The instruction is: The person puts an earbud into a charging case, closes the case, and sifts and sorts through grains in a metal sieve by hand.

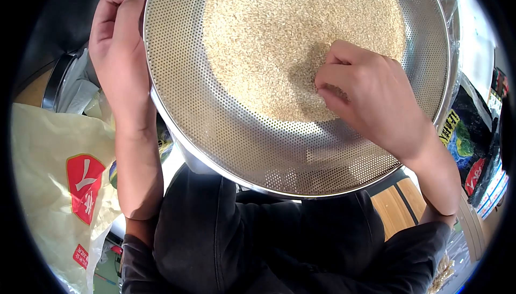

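A wide, round metal colander (185, 109) with many small holes fills the upper middle of the head view, above my lap. Small pale tan grains (263, 41) are spread across its bottom. My left hand (122, 41) is closed at the colander's left rim, with its fingers partly hidden. Over the near right part of the grains is my right hand (371, 87), its fingers curled and its thumb drawn in. The right fingertips are at the grains, and I cannot make out what lies between them.
At the left stands a cream plastic bag (43, 154) with a red label. A black printed bag (467, 127) is at the right. My dark trousers (199, 229) are beneath the colander, and a wooden surface (392, 211) shows by the right forearm.
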Demonstrator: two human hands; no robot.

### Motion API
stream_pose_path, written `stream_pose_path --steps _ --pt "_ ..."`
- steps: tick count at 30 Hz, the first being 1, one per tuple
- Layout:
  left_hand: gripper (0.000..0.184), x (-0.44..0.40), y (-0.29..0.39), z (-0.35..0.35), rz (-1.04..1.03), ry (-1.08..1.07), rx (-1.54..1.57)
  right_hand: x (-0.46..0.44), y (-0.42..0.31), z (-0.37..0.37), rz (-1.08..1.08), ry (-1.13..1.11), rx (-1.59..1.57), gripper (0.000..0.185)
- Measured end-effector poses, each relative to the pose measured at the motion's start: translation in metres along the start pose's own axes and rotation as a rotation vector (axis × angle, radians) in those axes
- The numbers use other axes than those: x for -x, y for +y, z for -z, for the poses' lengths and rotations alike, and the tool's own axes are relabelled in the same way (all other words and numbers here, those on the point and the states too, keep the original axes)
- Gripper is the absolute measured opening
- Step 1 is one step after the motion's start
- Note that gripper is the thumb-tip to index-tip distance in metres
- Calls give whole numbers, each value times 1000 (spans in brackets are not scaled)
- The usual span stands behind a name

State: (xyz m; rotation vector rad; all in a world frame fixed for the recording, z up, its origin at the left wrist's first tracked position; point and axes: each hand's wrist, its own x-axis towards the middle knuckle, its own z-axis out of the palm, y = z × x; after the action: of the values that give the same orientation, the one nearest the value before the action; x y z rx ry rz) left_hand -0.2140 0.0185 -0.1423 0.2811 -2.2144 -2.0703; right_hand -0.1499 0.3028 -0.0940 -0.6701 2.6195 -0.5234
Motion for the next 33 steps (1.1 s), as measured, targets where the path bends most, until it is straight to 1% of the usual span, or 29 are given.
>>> stream_pose_path --steps 2,5,7,10,12,14,16,17,18,20,23,24,26,30,32,33 --pt "24 1 -1 0 12 -2 37 0 0 3 -3 -15 5 7" --pt "25 1 -1 -3 -32 15 34 2 2 11 16 -18 -16 9" --pt "23 4 7 -10 -27 36 -34 8 5 22 -8 55 -125 10" --pt "23 2 1 -6 -38 22 2 20 7 33 -40 170 -310 11" --pt "23 3 3 -7 -27 32 -3 35 10 45 -84 131 -338 10" --pt "23 3 5 -9 -16 39 -10 55 13 51 -184 407 -227 9" --pt "23 4 6 -10 -18 68 -52 82 21 53 -284 640 -271 8" --pt "23 4 6 -10 -8 58 -45 99 24 56 -389 723 -290 11" --pt "23 4 6 -9 -9 57 -40 111 32 52 -424 841 -328 11" --pt "23 4 5 -8 -11 39 -30 139 50 43 -605 963 -370 12" --pt "23 3 6 -8 28 54 -38 163 79 22 -743 991 -365 18" --pt "23 2 6 -7 22 57 -35 163 80 19 -759 950 -250 20" --pt "22 1 4 -6 16 30 -22 158 81 13 -738 1009 -264 21" --pt "22 4 6 -9 5 47 -38 132 66 20 -695 1077 -273 22" --pt "23 5 6 -9 18 48 -58 115 56 30 -485 1012 -76 18" --pt "23 4 5 -8 22 44 -56 103 49 37 -374 943 47 12"
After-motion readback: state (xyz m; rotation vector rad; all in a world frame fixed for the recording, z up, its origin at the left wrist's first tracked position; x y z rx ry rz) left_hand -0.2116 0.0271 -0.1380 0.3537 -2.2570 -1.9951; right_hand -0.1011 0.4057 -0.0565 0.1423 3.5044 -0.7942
